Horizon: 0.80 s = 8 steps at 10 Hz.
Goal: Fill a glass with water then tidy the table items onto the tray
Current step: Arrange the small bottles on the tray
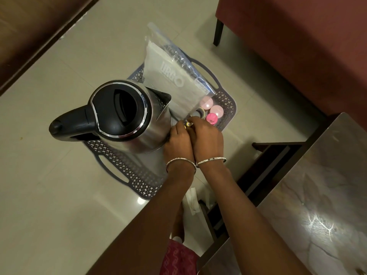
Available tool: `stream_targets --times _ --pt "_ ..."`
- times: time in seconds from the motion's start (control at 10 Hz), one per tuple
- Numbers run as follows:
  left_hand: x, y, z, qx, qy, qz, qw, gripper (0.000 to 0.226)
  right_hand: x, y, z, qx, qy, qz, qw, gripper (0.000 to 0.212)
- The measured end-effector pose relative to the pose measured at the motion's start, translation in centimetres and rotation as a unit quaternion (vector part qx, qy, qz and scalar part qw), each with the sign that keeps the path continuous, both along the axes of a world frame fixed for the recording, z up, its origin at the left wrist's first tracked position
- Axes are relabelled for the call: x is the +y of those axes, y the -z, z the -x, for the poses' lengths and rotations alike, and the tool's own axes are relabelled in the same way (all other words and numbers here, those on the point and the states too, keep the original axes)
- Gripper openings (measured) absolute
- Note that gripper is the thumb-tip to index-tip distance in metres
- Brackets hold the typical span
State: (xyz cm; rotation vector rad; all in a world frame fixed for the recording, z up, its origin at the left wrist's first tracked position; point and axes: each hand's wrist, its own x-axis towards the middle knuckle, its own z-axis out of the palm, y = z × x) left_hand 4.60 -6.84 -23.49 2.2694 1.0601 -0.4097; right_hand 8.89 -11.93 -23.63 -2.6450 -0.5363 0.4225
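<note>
A grey perforated tray (127, 171) with handles lies on the tiled floor. On it stands a steel electric kettle (123, 114) with a black lid and handle. A clear zip bag (178, 76) printed URGO leans against the kettle's spout side. Small pink-capped containers (213, 113) and a tape roll (200, 113) sit in the tray's right corner. My left hand (177, 144) and my right hand (207, 138) are side by side over the tray, fingers curled round a small yellow object (188, 124) between them. No glass is visible.
A glossy table (317, 215) with a dark frame fills the lower right. A maroon sofa (297, 46) on dark legs stands at the upper right. Dark wooden furniture (29, 36) runs along the upper left. Open tiled floor lies left of the tray.
</note>
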Motion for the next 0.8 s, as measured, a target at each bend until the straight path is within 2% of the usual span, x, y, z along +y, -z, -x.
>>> stream_targets --times 0.4,0.6,0.8 --pt "0.0 -0.2 -0.3 -0.033 -0.002 -0.050 0.998 0.037 0.1 0.1 0.0 0.009 0.013 -0.014 1.000 0.019" --pt "-0.2 -0.2 0.1 -0.031 -0.005 -0.044 0.999 0.046 0.0 0.1 -0.1 0.020 0.014 -0.009 1.000 0.019" --pt "-0.1 -0.3 -0.3 -0.016 0.000 -0.053 0.998 0.045 0.0 0.1 0.0 0.009 0.015 -0.011 1.000 0.020"
